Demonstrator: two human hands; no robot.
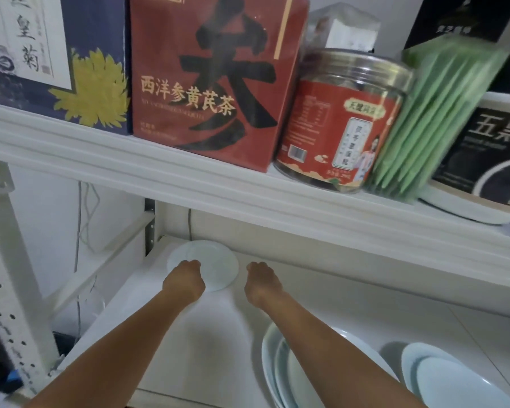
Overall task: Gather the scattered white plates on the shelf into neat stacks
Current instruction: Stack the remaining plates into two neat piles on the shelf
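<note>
A small white plate (215, 262) lies flat at the back left of the lower shelf (218, 334). My left hand (184, 279) covers its near-left rim with the fingers curled over the edge, apparently gripping it. My right hand (261, 281) hovers just right of the plate with a small gap between them; its fingers are loosely curled and hold nothing. A loose pile of larger white plates (273, 366) sits at the front of the shelf, partly under my right forearm. Two more overlapping white plates (442, 375) lie at the front right.
The upper shelf board (248, 187) hangs low over the plate, leaving little height. On it stand a blue box (56, 54), a red tea box (215, 83), a red-labelled jar (345, 122), green packets (430, 119) and a black-and-white tub (489, 160). A pegboard upright (9, 290) stands at the left.
</note>
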